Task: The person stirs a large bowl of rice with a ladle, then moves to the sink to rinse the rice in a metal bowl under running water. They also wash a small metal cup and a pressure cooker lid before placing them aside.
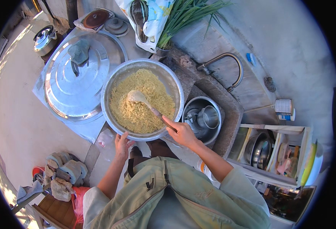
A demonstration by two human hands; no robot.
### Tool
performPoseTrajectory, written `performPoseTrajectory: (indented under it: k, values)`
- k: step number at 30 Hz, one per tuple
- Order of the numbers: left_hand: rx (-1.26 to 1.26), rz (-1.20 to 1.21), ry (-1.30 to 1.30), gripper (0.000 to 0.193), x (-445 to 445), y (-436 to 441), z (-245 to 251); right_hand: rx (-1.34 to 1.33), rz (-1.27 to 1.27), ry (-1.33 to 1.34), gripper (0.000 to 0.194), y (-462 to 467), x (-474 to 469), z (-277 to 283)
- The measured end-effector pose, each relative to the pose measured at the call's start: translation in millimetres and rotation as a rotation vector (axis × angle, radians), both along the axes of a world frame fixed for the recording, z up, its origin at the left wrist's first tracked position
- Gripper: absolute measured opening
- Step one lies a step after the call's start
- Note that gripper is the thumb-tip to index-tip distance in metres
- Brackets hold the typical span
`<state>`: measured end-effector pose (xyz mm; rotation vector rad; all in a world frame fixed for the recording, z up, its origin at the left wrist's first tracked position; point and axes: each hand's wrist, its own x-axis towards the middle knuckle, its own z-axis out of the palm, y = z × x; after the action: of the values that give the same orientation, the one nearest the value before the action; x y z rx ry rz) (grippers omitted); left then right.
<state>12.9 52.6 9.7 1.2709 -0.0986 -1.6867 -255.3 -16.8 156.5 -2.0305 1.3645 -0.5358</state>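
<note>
A wide metal basin [175,86] stands in front of me, holding a yellowish, crumbly, grain-like mixture [153,83]. My right hand [182,132] grips the dark handle of a ladle [158,113] from the basin's lower right side. The ladle's pale, coated bowl lies on a clumpier, lighter patch of the mixture, left of the middle. At the near rim, slightly left, my left hand [122,145] holds the basin's edge with its fingertips; part of its grip is hidden under the rim.
A big metal lid [62,83] with a stone [79,51] on it lies left. Right are a stone sink [226,134], a curved faucet [238,67] and a metal pot [218,106] holding a cup. Green onions [185,20] lie beyond the basin. A dish rack [288,179] stands lower right.
</note>
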Motion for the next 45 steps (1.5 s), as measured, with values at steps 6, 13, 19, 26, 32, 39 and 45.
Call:
performPoseTrajectory:
  k: [6,13,19,26,32,39,45]
  values:
    - [0.074,-0.371,-0.136,0.046,73.5,-67.2,7.7,-0.285,0.378,0.458,0.053,-120.8,-5.7,-6.0]
    - [0.085,-0.213,-0.015,0.045,55.3,-67.4,-6.8,-0.174,0.24,0.676,0.052,-165.5,-41.0,-24.6]
    - [0.114,0.01,0.044,0.037,-0.4,-35.0,-13.3,0.291,-0.173,0.164,0.059,-64.1,-62.2,-38.3]
    - [0.087,0.237,0.245,0.039,-89.8,-4.4,-7.6,0.879,-0.453,-0.328,0.06,-29.1,-24.6,4.7]
    - [0.075,0.228,0.266,0.032,-95.6,-4.0,2.3,0.28,-0.059,0.04,0.049,-26.1,-16.8,15.9]
    - [0.007,0.251,0.32,0.028,-102.9,-0.5,-13.6,-0.174,0.237,0.62,0.048,-138.6,-3.2,12.6]
    - [0.026,0.34,0.27,0.037,-114.2,10.5,-40.7,-0.097,0.357,1.058,0.061,-144.8,-28.9,39.1]
